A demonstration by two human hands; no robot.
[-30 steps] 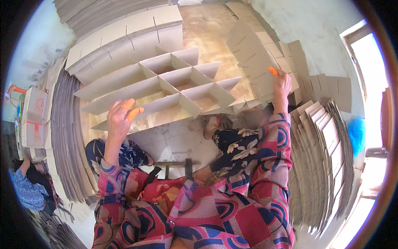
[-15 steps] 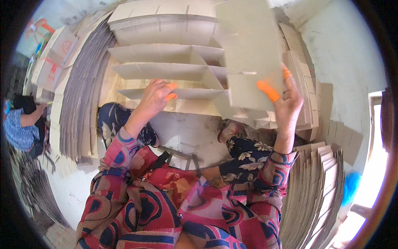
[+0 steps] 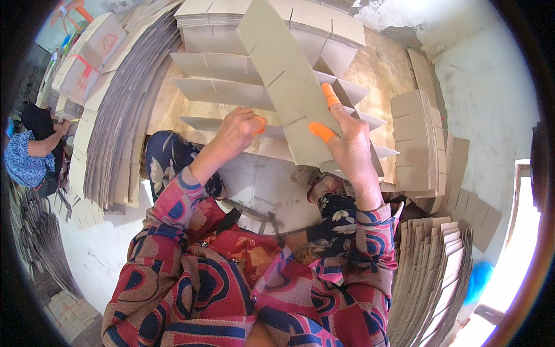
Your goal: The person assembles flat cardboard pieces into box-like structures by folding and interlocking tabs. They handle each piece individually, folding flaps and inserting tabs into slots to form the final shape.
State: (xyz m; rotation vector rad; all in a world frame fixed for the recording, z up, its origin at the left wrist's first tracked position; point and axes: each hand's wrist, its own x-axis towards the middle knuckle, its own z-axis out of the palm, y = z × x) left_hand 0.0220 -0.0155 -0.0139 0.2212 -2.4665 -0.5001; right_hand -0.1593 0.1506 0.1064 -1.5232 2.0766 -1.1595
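My right hand (image 3: 354, 144), with orange finger covers on thumb and index finger, grips a slotted cardboard strip (image 3: 283, 72). The strip is tilted, its upper end leaning to the left, above a part-assembled cardboard divider. My left hand (image 3: 234, 136), also with orange finger covers, is closed at the top edge of the divider's nearest crosswise strip (image 3: 199, 123). Two more crosswise strips (image 3: 222, 92) stand upright behind it. They cross another strip (image 3: 347, 95) near my right hand. The raised strip hides part of these crossings.
Flat cardboard stacks stand left (image 3: 130, 104), behind (image 3: 231, 14) and right (image 3: 411, 141) of the wooden board (image 3: 376, 63). More upright sheets (image 3: 430, 272) stand by my right elbow. Another person (image 3: 32, 156) sits at far left, near a carton (image 3: 87, 63).
My right hand has brought the strip leftward and tilted it over the divider. My left hand has shifted slightly right, still closed at the near strip. The view has turned a little.
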